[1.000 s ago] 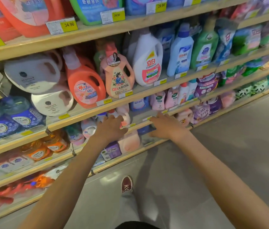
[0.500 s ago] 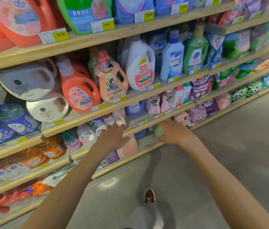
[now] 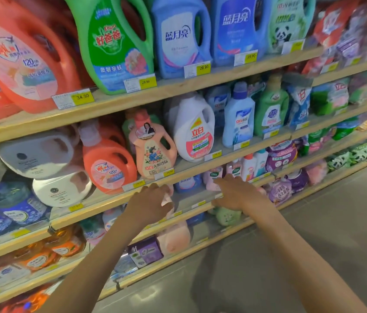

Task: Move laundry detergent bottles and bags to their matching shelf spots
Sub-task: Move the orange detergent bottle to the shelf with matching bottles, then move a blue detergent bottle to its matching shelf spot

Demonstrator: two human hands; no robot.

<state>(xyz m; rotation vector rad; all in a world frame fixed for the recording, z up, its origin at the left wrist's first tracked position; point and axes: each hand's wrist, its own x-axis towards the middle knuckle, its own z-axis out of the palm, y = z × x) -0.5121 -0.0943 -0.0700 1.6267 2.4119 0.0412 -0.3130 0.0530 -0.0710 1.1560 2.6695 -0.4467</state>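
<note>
left hand (image 3: pixel 149 205) grips pale-pink bottle (image 3: pixel 166 199), perhaps white-labelled | right hand (image 3: pixel 237 193) spread

Tiered pale wooden shelving (image 3: pixel 173 85) beside a glossy grey floor (image 3: pixel 313 222).

We record the peach bottle (image 3: pixel 153 145) standing upright on its shelf, floral label facing out, a portrait tag at its neck. Just left of it stands an orange bottle (image 3: pixel 108 163), upright. Just right of it is a white bottle (image 3: pixel 193 129) with a red and orange label, also upright. Below the peach bottle and slightly right, a small pale pink bottle (image 3: pixel 166 198) is gripped in the left hand (image 3: pixel 151 204), its body mostly hidden by the fingers. Further right at that level a pink bottle (image 3: pixel 212 179) stands upright. Lower still, down and right of the peach bottle, a green pouch (image 3: pixel 227 215) lies on a shelf. Well below the peach bottle, a pink bag (image 3: pixel 175 238) sits touching a purple pack (image 3: pixel 145 250).
</note>
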